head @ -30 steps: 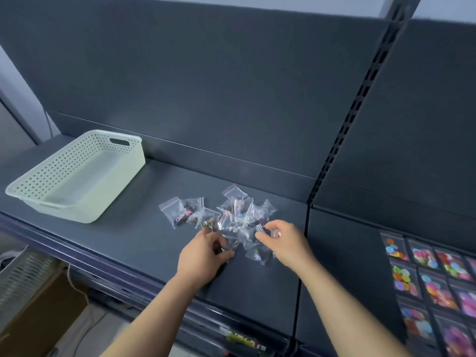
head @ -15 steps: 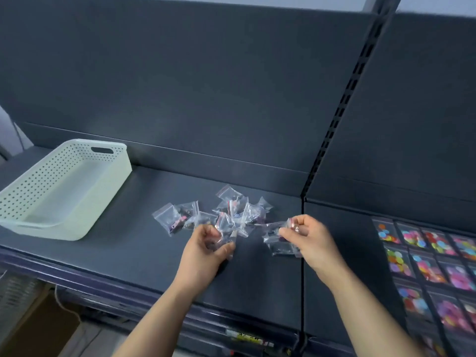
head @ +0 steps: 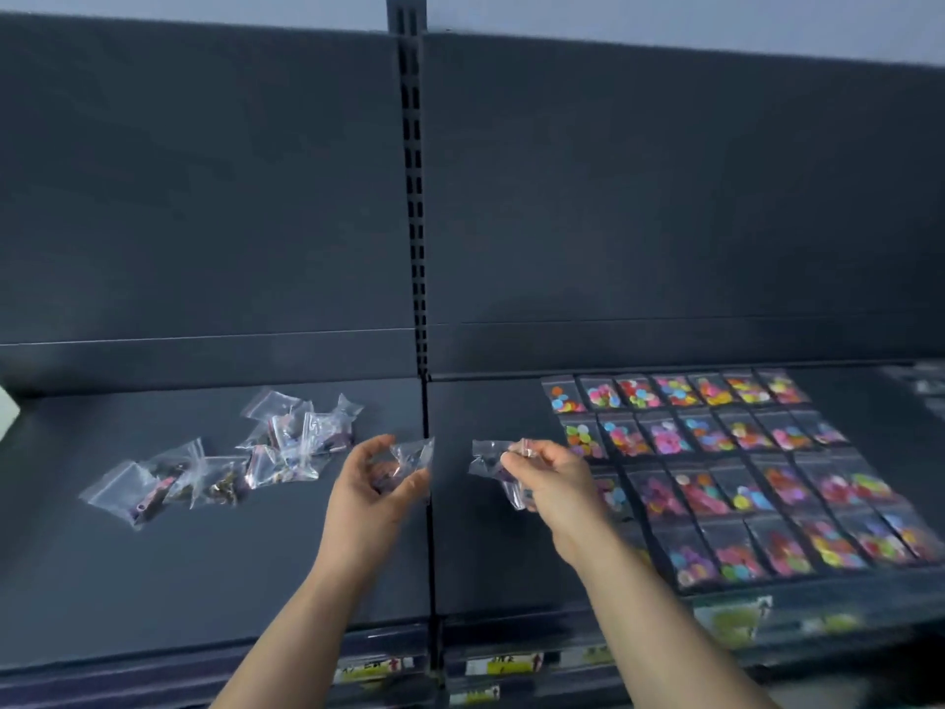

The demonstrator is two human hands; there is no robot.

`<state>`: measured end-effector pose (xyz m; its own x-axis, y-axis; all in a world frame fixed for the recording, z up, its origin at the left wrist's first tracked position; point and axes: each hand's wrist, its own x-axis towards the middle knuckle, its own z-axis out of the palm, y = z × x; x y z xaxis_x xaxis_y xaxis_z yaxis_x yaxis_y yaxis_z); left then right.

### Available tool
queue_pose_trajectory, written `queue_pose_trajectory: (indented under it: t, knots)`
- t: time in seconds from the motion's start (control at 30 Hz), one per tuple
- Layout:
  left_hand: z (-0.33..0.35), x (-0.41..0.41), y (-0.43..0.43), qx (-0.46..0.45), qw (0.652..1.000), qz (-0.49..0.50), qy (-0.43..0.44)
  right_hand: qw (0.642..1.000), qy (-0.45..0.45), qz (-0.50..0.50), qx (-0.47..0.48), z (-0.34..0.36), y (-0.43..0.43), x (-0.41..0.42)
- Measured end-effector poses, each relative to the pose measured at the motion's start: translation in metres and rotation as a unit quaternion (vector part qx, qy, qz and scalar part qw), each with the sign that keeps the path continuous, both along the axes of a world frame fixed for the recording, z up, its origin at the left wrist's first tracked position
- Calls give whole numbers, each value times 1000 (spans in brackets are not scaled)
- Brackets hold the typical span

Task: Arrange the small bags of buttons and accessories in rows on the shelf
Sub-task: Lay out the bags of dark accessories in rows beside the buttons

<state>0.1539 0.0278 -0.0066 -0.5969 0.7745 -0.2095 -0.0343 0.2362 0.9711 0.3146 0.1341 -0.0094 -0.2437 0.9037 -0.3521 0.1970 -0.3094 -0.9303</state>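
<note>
A loose pile of small clear bags [head: 286, 442] with dark accessories lies on the left part of the dark shelf [head: 204, 555]. My left hand [head: 373, 483] holds one small clear bag [head: 409, 455] just left of the shelf's centre divider. My right hand [head: 552, 478] grips a few clear bags [head: 491, 460] above the right part of the shelf, close to the left edge of the laid-out rows. Rows of bags with bright coloured buttons [head: 726, 463] cover the right shelf.
A slotted upright post [head: 414, 197] splits the dark back panel. A corner of the white basket [head: 7, 409] shows at the far left edge. Price labels [head: 501, 665] run along the shelf's front rail.
Both hands lifted bags out of the pile and moved right, towards the button rows. The view swung right, so the basket has nearly left the frame.
</note>
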Motion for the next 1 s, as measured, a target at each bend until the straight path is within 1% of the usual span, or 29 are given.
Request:
queue_pose_trajectory:
  t: [0.1,0.23,0.4,0.47,0.5,0.57,0.6,0.63,0.77,0.9,1.0]
  knots:
    - [-4,0,-6,-18,999,49,13,999,17,45,-7,2,5,-9]
    - [-9,-10,-24,-14,994,106,23,991,44,122,-17,4,4,-41]
    - [-17,-32,-49,-28,986,157,40,984,18,173,-28,-8,-4,-88]
    - [-19,-40,-56,-30,985,161,47,986,-20,168,-7,-18,-2,-100]
    - [-20,-43,-57,-32,985,161,51,985,-54,162,23,-22,0,-103]
    - [-23,-51,-61,-40,985,161,55,972,-137,161,105,-28,6,-108]
    - [-24,-54,-61,-43,985,159,55,965,-158,164,133,-28,7,-109]
    - [-26,-58,-61,-44,985,156,56,963,-157,168,143,-27,9,-112]
    - [-30,-68,-54,-41,988,131,66,978,-83,162,105,-15,5,-113]
    - [-22,-63,-40,-13,994,91,64,995,12,74,62,3,4,-87]
    - [-8,-45,-24,18,997,54,59,998,38,13,45,18,1,-51]
